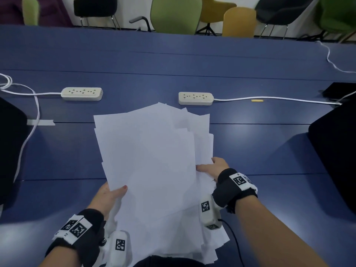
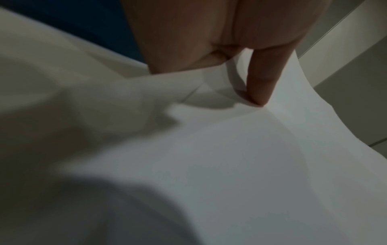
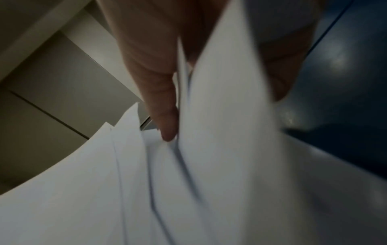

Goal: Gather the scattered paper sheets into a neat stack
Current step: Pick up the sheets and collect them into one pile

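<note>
A loose, uneven pile of white paper sheets (image 1: 152,160) lies fanned over the blue table (image 1: 269,151) in front of me, its edges out of line. My left hand (image 1: 113,191) grips the pile's lower left edge, thumb on top and fingers hidden underneath. My right hand (image 1: 210,167) grips the right edge, thumb on top. In the left wrist view the thumb (image 2: 263,82) presses on the paper sheets (image 2: 230,157). In the right wrist view several sheets (image 3: 209,149) sit pinched between thumb and fingers (image 3: 163,107).
Two white power strips (image 1: 81,94) (image 1: 196,98) with cables lie just beyond the pile. A strip of white tape (image 1: 40,122) sits at left, a small yellow piece (image 1: 257,100) at right. Dark objects (image 1: 335,151) flank both sides. Chairs (image 1: 175,14) stand past the far edge.
</note>
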Motion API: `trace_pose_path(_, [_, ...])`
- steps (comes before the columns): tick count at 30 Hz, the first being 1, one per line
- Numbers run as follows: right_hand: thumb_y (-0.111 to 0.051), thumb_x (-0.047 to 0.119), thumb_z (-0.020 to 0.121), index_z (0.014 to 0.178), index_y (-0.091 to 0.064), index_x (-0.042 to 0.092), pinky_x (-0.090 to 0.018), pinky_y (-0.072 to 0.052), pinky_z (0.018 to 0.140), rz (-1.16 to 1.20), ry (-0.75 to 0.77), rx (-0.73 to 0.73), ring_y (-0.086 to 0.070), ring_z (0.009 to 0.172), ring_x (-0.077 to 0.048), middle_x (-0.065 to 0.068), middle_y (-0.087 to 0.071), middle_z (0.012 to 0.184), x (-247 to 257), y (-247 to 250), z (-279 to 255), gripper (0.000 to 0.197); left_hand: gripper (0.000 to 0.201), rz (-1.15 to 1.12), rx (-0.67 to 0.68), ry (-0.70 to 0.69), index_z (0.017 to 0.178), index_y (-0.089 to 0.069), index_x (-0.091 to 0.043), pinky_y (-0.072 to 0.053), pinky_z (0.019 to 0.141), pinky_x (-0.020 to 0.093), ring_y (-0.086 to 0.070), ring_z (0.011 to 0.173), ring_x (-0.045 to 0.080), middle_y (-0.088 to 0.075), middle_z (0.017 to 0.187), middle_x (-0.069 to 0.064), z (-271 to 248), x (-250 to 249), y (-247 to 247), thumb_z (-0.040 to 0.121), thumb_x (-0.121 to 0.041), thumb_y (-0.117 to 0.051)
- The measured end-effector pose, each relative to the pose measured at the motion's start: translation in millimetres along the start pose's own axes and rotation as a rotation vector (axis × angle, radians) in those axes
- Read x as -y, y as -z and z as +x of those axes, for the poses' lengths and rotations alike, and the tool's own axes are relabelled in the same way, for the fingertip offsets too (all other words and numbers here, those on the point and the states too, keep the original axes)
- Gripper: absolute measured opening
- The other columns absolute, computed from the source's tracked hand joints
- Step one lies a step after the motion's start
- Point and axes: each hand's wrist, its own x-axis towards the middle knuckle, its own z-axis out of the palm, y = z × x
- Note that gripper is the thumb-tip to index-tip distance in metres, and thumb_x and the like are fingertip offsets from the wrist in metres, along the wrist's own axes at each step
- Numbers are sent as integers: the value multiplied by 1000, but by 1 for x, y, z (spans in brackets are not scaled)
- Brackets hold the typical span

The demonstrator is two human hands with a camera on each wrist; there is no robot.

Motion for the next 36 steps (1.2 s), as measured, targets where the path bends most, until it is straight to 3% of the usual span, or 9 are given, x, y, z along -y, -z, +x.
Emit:
trace_pose_path(6, [-68, 18, 71, 103, -64, 2, -29, -49, 70, -28, -31, 25, -61, 79, -28, -9, -66, 90, -6, -9, -9, 35, 27, -11, -22, -15, 114, -58, -7, -45, 88, 38, -60, 99, 29, -66, 103, 9, -2, 3, 4, 90, 0, -50])
trace_pose_path(10, [-68, 17, 76, 103, -63, 1, -23, -41, 51, -22, -43, 59, -56, 68, -23, -7, -62, 81, -10, -13, -18, 32, 29, -1, -23, -5, 117, -57, -6, -41, 99, 44, -59, 108, 34, -64, 113, 16, -2, 5, 2, 90, 0, -51])
trace_pose_path(13, [-67, 15, 77, 98, -61, 3, -22, -40, 52, -9, -25, 66, -53, 66, -19, -6, -61, 80, -10, -14, -23, 25, 30, -2, -18, -3, 119, -56, -4, -40, 101, 46, -58, 110, 36, -63, 117, 19, -2, 7, 3, 90, 0, -50])
trace_pose_path(19, [-59, 3, 81, 109, -60, -6, -24, -44, 67, -119, 28, 75, -55, 83, -23, -18, -65, 106, -20, -15, -31, 30, 26, 25, 22, -20, 113, -57, -6, -46, 82, 35, -59, 100, 30, -65, 103, 11, -7, 5, 1, 90, 2, -49])
trace_pose_path(22, [-63, -2, 77, 104, -62, -7, -27, -48, 74, -9, 72, -62, -60, 87, -24, -13, -64, 94, -27, -5, -33, 28, 22, 24, 10, -24, 103, -60, -11, -45, 79, 32, -60, 96, 28, -65, 102, 9, -9, 6, 4, 89, 3, -49])
trace_pose_path(24, [-63, -3, 77, 108, -61, -4, -27, -46, 80, 46, 107, -160, -59, 88, -22, -11, -62, 96, -28, 8, -33, 30, 23, 31, -7, -17, 106, -59, -9, -43, 87, 37, -58, 99, 29, -64, 106, 11, -10, 9, 8, 89, 3, -50])
trace_pose_path(28, [-59, 0, 80, 106, -60, 1, -27, -47, 77, -24, 165, -204, -60, 83, -24, -13, -64, 97, -25, 29, -43, 26, 27, 77, -29, -7, 114, -56, -9, -39, 96, 40, -57, 105, 30, -62, 112, 14, -8, 15, 10, 89, -1, -51])
trace_pose_path(33, [-50, 3, 84, 113, -58, 5, -25, -37, 74, 38, 217, -528, -50, 85, -26, -11, -58, 92, -16, 53, -60, 30, 28, 119, -40, 2, 117, -55, -9, -39, 93, 38, -56, 104, 30, -62, 111, 12, -6, 17, 10, 90, -3, -52])
trace_pose_path(36, [-50, 4, 85, 114, -58, 6, -29, -41, 81, 142, 280, -672, -55, 102, -35, -18, -64, 104, -10, 64, -67, 30, 33, 169, -64, 10, 122, -53, -6, -38, 94, 38, -55, 105, 29, -61, 113, 12, -3, 19, 9, 89, -3, -53])
